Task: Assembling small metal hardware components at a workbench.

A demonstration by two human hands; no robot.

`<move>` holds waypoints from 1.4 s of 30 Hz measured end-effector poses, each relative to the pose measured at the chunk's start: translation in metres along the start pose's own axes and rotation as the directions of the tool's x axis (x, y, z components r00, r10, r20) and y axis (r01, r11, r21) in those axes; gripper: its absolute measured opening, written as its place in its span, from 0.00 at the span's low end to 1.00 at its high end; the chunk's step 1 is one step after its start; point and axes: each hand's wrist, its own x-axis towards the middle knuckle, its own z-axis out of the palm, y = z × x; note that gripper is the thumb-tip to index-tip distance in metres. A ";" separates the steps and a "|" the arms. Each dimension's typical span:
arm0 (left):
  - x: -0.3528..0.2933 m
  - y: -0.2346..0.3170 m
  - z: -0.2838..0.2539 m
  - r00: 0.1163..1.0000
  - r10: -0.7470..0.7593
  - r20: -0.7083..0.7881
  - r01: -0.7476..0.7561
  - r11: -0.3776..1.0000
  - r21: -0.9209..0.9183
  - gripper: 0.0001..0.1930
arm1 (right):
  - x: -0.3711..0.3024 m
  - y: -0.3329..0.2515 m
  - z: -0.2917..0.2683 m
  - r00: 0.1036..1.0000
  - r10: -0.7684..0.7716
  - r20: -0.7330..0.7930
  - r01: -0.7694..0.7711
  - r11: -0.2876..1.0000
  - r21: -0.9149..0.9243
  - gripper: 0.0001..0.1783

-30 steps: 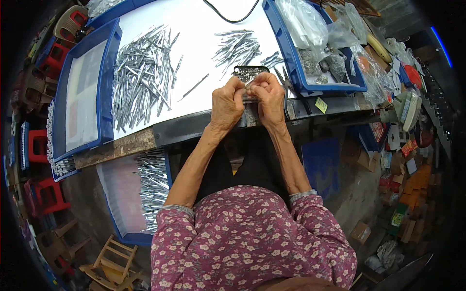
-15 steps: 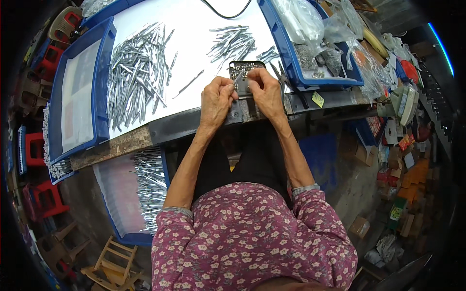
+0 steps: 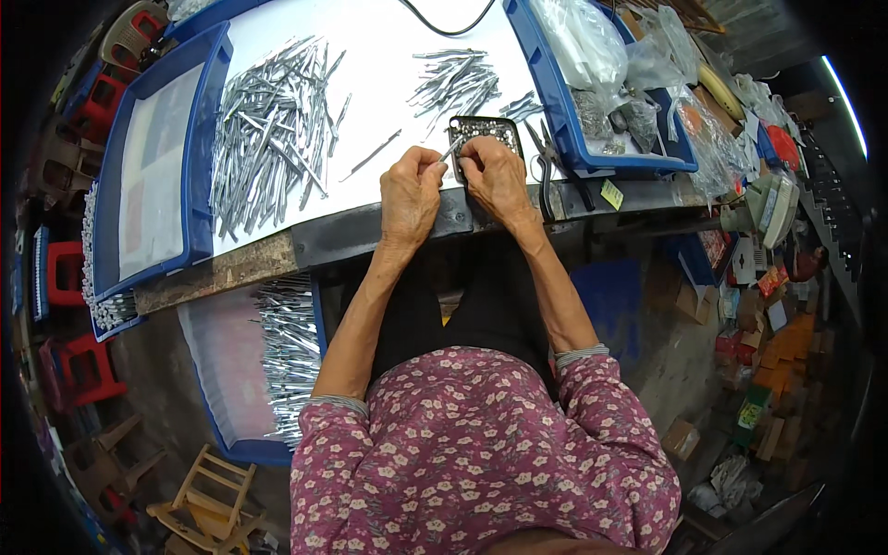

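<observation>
Before person, white-covered worktop [image 3: 379,102]. At left, blue tray [image 3: 202,185], then large heap of slim metal strips [image 3: 273,139]. Left hand [image 3: 410,208], fingertips pinched; right hand [image 3: 502,180] close beside, fingers bent down, cannot tell whether gripping. Black tray [image 3: 518,139] of small parts beyond. Pliers [image 3: 545,190] right of it. Slim metal piece [image 3: 450,149] in left fingertips, by black tray's left side.
</observation>
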 end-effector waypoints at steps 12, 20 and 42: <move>-0.002 0.004 0.004 0.998 0.033 0.053 -0.033 0.999 -0.003 0.06 | 0.002 0.005 -0.002 0.998 -0.064 -0.004 0.064 0.997 -0.040 0.04; 0.002 0.007 0.009 0.996 -0.042 0.075 0.056 0.977 -0.205 0.06 | 0.003 0.013 -0.017 0.946 0.309 0.097 -0.318 0.832 0.454 0.03; 0.008 0.002 0.026 1.000 -0.015 0.023 0.022 0.955 -0.295 0.05 | -0.003 0.004 -0.023 0.905 0.369 0.213 -0.348 0.351 0.869 0.09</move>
